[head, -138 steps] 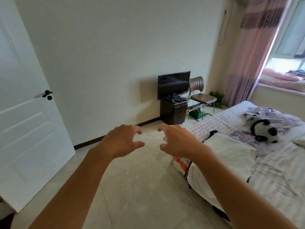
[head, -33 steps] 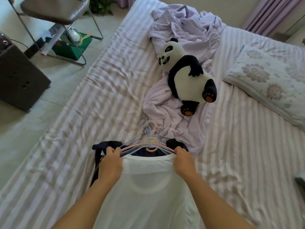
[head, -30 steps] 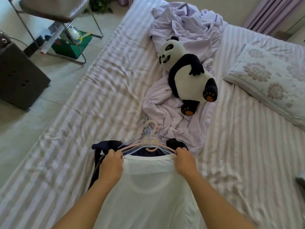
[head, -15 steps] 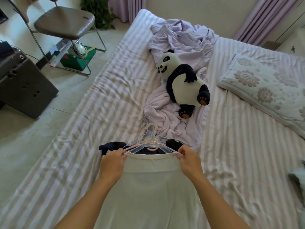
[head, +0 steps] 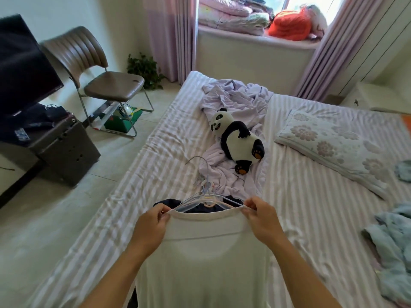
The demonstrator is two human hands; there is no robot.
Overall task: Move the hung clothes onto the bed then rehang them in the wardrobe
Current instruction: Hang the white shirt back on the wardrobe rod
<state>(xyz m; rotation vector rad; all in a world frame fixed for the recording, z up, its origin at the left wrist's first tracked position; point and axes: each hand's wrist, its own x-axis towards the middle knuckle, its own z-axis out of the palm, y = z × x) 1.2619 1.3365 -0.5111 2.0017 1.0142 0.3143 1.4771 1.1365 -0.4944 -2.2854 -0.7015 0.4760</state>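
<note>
White shirt (head: 206, 258) pinched at both shoulders: left hand (head: 153, 223) and right hand (head: 263, 218) fingers clamp fabric over its hanger (head: 205, 197). It's topmost on the clothes stack lying on the bed (head: 311, 207). Move-to-bed half looks done; wardrobe rehang still pending.

Ahead of you the hangers (head: 208, 192) point at a crumpled lilac sheet (head: 231, 174) with a toy panda (head: 239, 141) lying on it. Bare striped bed (head: 155, 165) lies open to your left, and more between panda and pillow (head: 333, 141); blue clothes (head: 391, 245) crowd the right edge.
</note>
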